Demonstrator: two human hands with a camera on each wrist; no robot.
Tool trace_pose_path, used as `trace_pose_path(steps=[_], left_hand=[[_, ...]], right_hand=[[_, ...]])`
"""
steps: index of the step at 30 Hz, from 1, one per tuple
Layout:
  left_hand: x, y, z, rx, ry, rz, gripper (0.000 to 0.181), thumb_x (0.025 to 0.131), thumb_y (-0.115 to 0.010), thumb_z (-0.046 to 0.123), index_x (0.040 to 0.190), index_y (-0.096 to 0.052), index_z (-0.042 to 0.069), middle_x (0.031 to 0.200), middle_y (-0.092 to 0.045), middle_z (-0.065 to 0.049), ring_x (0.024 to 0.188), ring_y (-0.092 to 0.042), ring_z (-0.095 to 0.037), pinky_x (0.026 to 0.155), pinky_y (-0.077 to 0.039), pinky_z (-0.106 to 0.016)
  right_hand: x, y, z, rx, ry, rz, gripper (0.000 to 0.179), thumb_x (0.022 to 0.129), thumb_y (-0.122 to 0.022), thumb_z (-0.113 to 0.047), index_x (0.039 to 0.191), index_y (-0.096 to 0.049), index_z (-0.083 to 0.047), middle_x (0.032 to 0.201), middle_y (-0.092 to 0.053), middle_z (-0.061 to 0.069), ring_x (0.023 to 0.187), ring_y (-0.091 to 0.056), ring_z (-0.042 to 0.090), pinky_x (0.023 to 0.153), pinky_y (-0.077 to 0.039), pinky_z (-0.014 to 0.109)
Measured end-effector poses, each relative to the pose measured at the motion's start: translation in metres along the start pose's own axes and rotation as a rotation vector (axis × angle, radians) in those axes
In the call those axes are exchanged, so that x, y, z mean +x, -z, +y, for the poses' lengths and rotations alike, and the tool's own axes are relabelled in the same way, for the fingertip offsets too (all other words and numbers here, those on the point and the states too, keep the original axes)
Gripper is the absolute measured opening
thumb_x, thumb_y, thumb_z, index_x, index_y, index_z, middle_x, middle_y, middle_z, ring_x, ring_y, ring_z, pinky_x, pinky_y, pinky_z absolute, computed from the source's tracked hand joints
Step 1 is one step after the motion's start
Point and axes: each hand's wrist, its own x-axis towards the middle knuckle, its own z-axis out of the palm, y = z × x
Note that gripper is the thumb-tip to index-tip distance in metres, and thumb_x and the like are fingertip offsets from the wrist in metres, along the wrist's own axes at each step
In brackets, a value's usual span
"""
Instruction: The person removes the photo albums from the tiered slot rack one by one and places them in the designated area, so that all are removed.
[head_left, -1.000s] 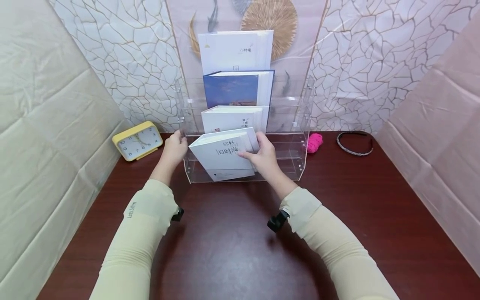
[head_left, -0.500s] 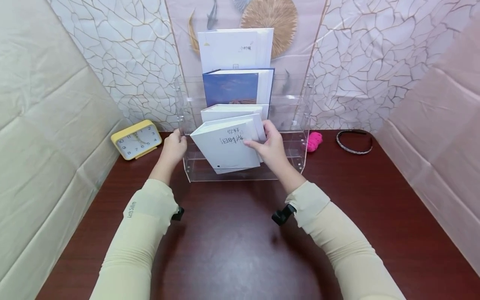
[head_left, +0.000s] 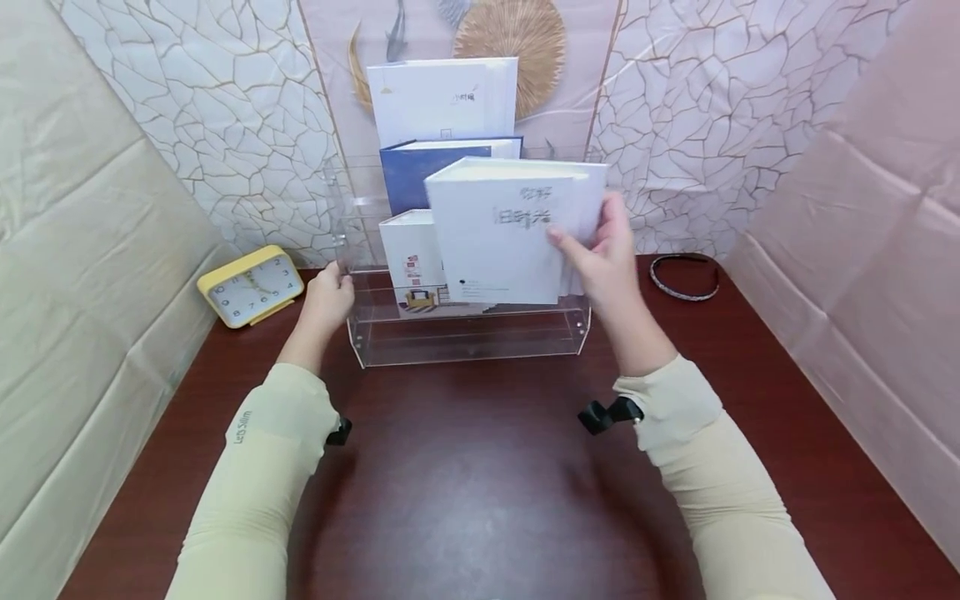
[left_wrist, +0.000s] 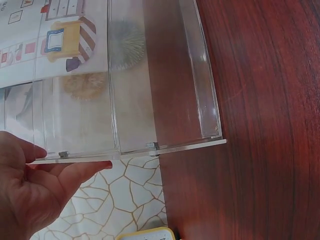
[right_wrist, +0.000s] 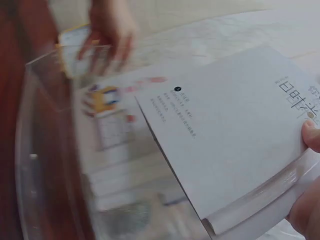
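My right hand [head_left: 617, 279] holds a thick white book [head_left: 498, 242] with dark handwritten-style characters on its cover, gripping its right edge with the thumb on the front. The book is raised in front of a clear acrylic tiered rack [head_left: 468, 340], overlapping other books there in the head view. In the right wrist view the book [right_wrist: 215, 135] slants, its thumb-held side at the right. My left hand [head_left: 327, 296] grips the rack's left side panel; the left wrist view shows its thumb and fingers [left_wrist: 75, 175] on opposite faces of that panel.
Standing in the rack are a white book with a yellow drawing [head_left: 412, 258], a blue book [head_left: 405, 179] and a tall white book [head_left: 442, 100]. A yellow clock [head_left: 251, 287] is left of the rack, a headband [head_left: 684, 293] to the right. Fabric walls enclose the dark table [head_left: 465, 483].
My right hand has lifted the white book up out of the rack's front tier and moved it right. My left hand has stayed on the rack's side. The head view has shifted slightly.
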Motion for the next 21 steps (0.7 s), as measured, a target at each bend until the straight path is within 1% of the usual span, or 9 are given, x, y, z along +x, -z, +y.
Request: trace_pose_path(steps=[3, 6, 8, 10, 12, 14, 16, 19, 21], left_hand=[[0.001, 0.003, 0.000, -0.005, -0.006, 0.000, 0.031, 0.097, -0.036, 0.008, 0.118, -0.049, -0.010, 0.113, -0.055, -0.030, 0.106, -0.051, -0.040, 0.090, -0.040, -0.050], [0.003, 0.005, 0.001, -0.007, -0.016, -0.002, 0.033, 0.097, -0.036, 0.008, 0.121, -0.048, -0.010, 0.115, -0.054, -0.031, 0.107, -0.051, -0.040, 0.091, -0.039, -0.050], [0.004, 0.005, 0.002, -0.004, -0.015, -0.014, 0.034, 0.097, -0.035, 0.009, 0.123, -0.047, -0.010, 0.117, -0.053, -0.032, 0.108, -0.050, -0.041, 0.091, -0.038, -0.050], [0.003, 0.005, 0.002, 0.003, -0.008, -0.027, 0.035, 0.097, -0.035, 0.009, 0.124, -0.046, -0.011, 0.120, -0.052, -0.032, 0.109, -0.050, -0.040, 0.092, -0.038, -0.050], [0.003, 0.006, 0.003, 0.005, -0.003, -0.032, 0.034, 0.097, -0.035, 0.009, 0.124, -0.046, -0.010, 0.121, -0.051, -0.032, 0.110, -0.049, -0.040, 0.091, -0.038, -0.050], [0.002, 0.006, 0.004, 0.003, -0.006, -0.032, 0.034, 0.098, -0.034, 0.009, 0.124, -0.046, -0.010, 0.122, -0.051, -0.031, 0.110, -0.049, -0.040, 0.091, -0.038, -0.050], [0.001, 0.006, 0.005, -0.001, -0.007, -0.035, 0.035, 0.098, -0.033, 0.011, 0.124, -0.045, -0.010, 0.122, -0.051, -0.031, 0.109, -0.049, -0.039, 0.091, -0.039, -0.050], [-0.001, 0.006, 0.005, -0.006, 0.003, -0.041, 0.035, 0.098, -0.033, 0.011, 0.125, -0.045, -0.010, 0.123, -0.050, -0.031, 0.108, -0.049, -0.039, 0.090, -0.039, -0.050], [-0.002, 0.005, 0.004, -0.010, 0.013, -0.043, 0.035, 0.098, -0.033, 0.010, 0.125, -0.045, -0.009, 0.123, -0.050, -0.031, 0.108, -0.049, -0.038, 0.090, -0.040, -0.049]], right_hand=[[-0.002, 0.017, -0.016, 0.140, 0.067, 0.098, 0.042, 0.077, -0.064, 0.016, 0.110, -0.046, -0.001, 0.111, -0.057, 0.018, 0.099, -0.056, 0.031, 0.081, -0.049, 0.036], [-0.010, 0.038, -0.028, 0.259, 0.117, 0.223, 0.045, 0.074, -0.064, 0.020, 0.111, -0.046, 0.002, 0.111, -0.058, 0.022, 0.099, -0.056, 0.033, 0.079, -0.049, 0.036], [-0.017, 0.055, -0.033, 0.331, 0.140, 0.318, 0.046, 0.072, -0.065, 0.022, 0.110, -0.045, 0.004, 0.110, -0.058, 0.024, 0.097, -0.057, 0.034, 0.077, -0.050, 0.035], [-0.025, 0.073, -0.035, 0.417, 0.146, 0.441, 0.048, 0.070, -0.067, 0.022, 0.109, -0.045, 0.006, 0.110, -0.058, 0.026, 0.095, -0.058, 0.034, 0.073, -0.050, 0.034], [-0.033, 0.093, -0.034, 0.500, 0.155, 0.558, 0.050, 0.070, -0.067, 0.023, 0.111, -0.045, 0.006, 0.113, -0.057, 0.028, 0.095, -0.059, 0.036, 0.071, -0.051, 0.035], [-0.041, 0.115, -0.033, 0.567, 0.130, 0.673, 0.050, 0.073, -0.063, 0.023, 0.115, -0.044, 0.004, 0.118, -0.056, 0.026, 0.099, -0.058, 0.035, 0.072, -0.052, 0.035], [-0.052, 0.136, -0.028, 0.608, 0.076, 0.782, 0.050, 0.078, -0.059, 0.022, 0.120, -0.043, 0.000, 0.122, -0.056, 0.022, 0.104, -0.058, 0.034, 0.075, -0.053, 0.036], [-0.069, 0.164, -0.014, 0.661, -0.051, 0.915, 0.050, 0.085, -0.051, 0.018, 0.125, -0.041, -0.009, 0.124, -0.057, 0.012, 0.109, -0.057, 0.027, 0.081, -0.051, 0.035], [-0.080, 0.176, -0.001, 0.679, -0.138, 0.988, 0.049, 0.089, -0.048, 0.013, 0.128, -0.039, -0.015, 0.124, -0.057, 0.007, 0.109, -0.057, 0.022, 0.084, -0.050, 0.033]])
